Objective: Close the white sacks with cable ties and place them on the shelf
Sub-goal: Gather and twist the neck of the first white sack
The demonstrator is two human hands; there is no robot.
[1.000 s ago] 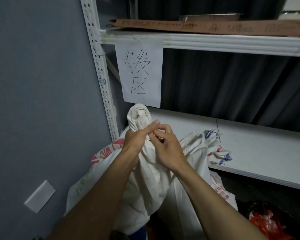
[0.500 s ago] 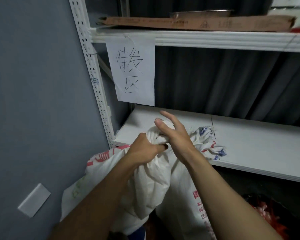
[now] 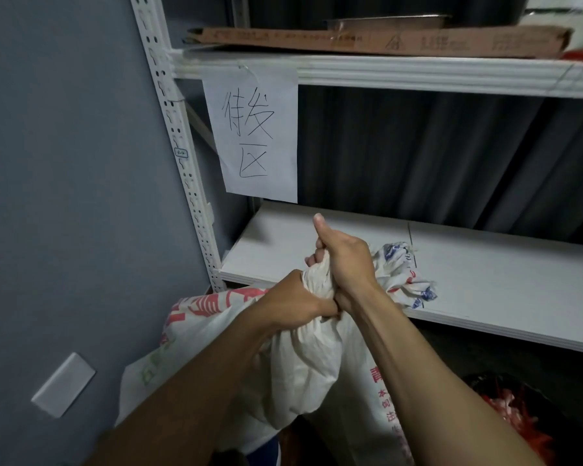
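At far left I see a white wall plate on the grey wall, then the shelf upright with a small tag that seems to read "3-4". A paper sign hangs from the upper shelf, handwritten 待发区. My left hand grips the gathered neck of the white sack, which stands in front of the lower shelf board. My right hand is fisted round the neck just above, thumb up. To the right, a second sack with red and blue print rests its mouth on the board, lettering too blurred to read
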